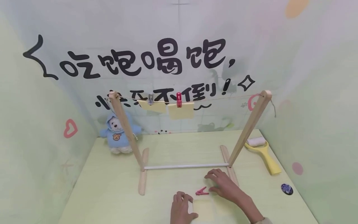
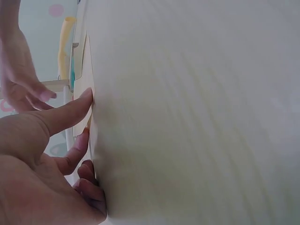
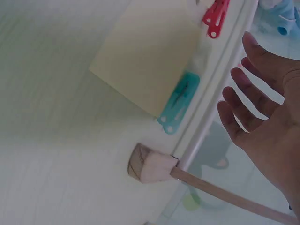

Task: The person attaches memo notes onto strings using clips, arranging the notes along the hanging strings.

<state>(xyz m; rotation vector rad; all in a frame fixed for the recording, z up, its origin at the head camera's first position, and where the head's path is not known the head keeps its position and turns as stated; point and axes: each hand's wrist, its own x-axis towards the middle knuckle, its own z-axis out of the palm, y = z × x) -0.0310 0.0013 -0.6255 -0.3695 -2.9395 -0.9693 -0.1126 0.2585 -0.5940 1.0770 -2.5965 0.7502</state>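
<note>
At the near edge of a pale yellow paper sheet is my left hand. Its thumb and index finger touch the sheet's left side, spaced apart, as the left wrist view shows too. Past that sheet lies a red clothespin, with my right hand hovering beside it. The right fingers are relaxed and hold nothing. A second yellow sheet lies beneath the right arm, and a teal clothespin is at its edge; the right hand hides this clothespin in the head view.
Behind stands a wooden frame with a string carrying two yellow sheets, one under a grey clothespin, one under a red clothespin. A plush toy sits back left. A yellow-handled lint roller and a dark blue oval object lie right.
</note>
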